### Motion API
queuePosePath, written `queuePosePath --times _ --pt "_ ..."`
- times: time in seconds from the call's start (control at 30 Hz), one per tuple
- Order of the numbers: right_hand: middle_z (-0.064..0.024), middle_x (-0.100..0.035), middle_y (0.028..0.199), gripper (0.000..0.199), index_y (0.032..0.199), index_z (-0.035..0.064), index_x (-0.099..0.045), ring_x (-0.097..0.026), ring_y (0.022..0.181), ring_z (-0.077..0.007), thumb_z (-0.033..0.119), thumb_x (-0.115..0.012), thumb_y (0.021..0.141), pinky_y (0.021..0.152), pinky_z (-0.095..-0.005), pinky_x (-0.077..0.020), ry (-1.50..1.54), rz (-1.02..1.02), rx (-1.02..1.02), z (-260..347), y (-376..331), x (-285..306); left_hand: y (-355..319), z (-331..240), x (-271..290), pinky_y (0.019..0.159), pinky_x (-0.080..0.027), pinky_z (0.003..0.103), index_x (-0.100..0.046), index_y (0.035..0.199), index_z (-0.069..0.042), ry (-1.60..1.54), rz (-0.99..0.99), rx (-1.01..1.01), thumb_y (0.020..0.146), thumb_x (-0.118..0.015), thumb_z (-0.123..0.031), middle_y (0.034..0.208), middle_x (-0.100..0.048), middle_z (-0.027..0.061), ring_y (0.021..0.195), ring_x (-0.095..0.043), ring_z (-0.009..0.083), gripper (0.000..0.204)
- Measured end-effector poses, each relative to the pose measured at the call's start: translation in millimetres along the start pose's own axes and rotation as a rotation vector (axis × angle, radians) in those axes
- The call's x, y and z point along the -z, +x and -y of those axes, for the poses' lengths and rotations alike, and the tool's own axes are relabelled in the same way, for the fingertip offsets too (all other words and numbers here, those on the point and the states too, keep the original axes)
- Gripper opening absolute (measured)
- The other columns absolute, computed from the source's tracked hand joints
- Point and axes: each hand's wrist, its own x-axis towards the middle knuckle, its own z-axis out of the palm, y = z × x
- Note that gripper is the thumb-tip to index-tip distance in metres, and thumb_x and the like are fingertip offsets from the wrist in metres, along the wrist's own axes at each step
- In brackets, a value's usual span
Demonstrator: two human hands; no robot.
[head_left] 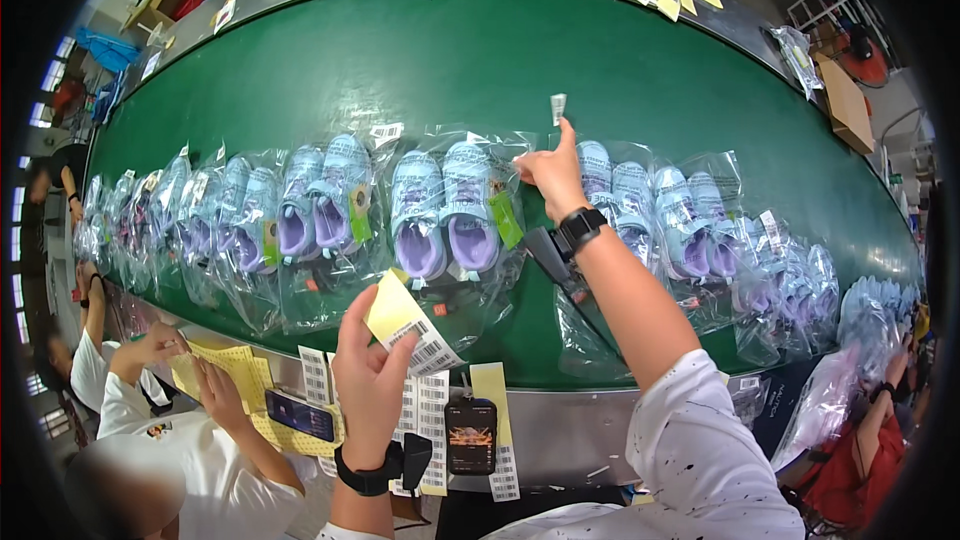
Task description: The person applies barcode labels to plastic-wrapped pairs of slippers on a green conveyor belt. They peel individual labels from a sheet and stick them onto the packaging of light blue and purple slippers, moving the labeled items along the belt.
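Bags [490,302] are glossy plastic, the shoes [466,190] perhaps matt cloth, the label sheet [400,320] paper, the tabletop [380,70] smooth, faintly shiny.

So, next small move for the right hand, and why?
Probably lower the right hand and press its label onto the shoe bag just left: the label sits at the raised index fingertip, the left hand holds a label sheet, and the bag further left shows one.
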Motion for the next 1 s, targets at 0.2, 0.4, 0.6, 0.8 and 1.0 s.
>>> queuePosePath --times 0.2,0.4,0.6,0.8,1.0 --pt "-0.0111 -0.066 0.09 0.079 0.146 0.0049 -0.029 -0.064 0.077 -0.016 -0.007 -0.069 0.079 0.067 -0.0281 -0.0528 0.062 0.104 0.068 -2.1 3.3 33.8 -2.3 3.6 4.1 0.081 -0.052 0.024 -0.037 0.139 0.004 -0.022 -0.012 0.061 0.088 -0.059 0.007 0.125 -0.057 0.0164 0.102 -0.062 0.014 0.056" --pt "-0.0151 -0.057 0.125 0.012 0.086 0.0029 -0.066 -0.058 0.105 -0.0194 0.007 -0.075 0.078 0.09 -0.0322 -0.0453 0.083 0.047 0.375 39.3 15.4 29.8 -5.9 8.6 4.2 0.083 -0.052 0.025 -0.037 0.14 0.004 -0.025 -0.016 0.062 0.088 -0.057 0.008 0.126 -0.057 0.0155 0.104 -0.062 0.0149 0.056" --pt "-0.0177 -0.065 0.109 0.013 0.076 0.0009 -0.067 -0.061 0.099 -0.0219 0.008 -0.077 0.074 0.086 -0.0316 -0.0469 -0.421 0.024 0.464 8.7 11.2 21.2 -4.5 11.1 -3.8 0.083 -0.052 0.025 -0.037 0.139 0.005 -0.049 -0.014 0.07 0.088 -0.057 0.009 0.126 -0.057 0.0159 0.102 -0.062 0.0146 0.055" --pt "-0.0105 -0.068 0.074 0.011 0.075 -0.0007 -0.065 -0.065 0.069 -0.0177 0.004 -0.075 0.074 0.068 -0.0306 -0.0515 -0.403 0.005 0.242 10.4 37.4 26.8 -7.3 14.2 -8.0 0.081 -0.052 0.023 -0.037 0.14 0.005 -0.025 -0.007 0.055 0.088 -0.057 0.01 0.128 -0.056 0.0163 0.102 -0.062 0.0138 0.056" --pt "-0.0108 -0.07 0.077 0.027 0.101 -0.0002 -0.067 -0.069 0.077 -0.0195 0.005 -0.074 0.075 0.071 -0.0322 -0.0539 -0.489 0.039 0.309 33.6 26.4 47.6 -10.7 14.6 -17.9 0.078 -0.051 0.021 -0.036 0.141 0.003 -0.011 -0.02 0.003 0.087 -0.057 0.011 0.124 -0.059 0.0169 0.097 -0.063 0.0117 0.058"
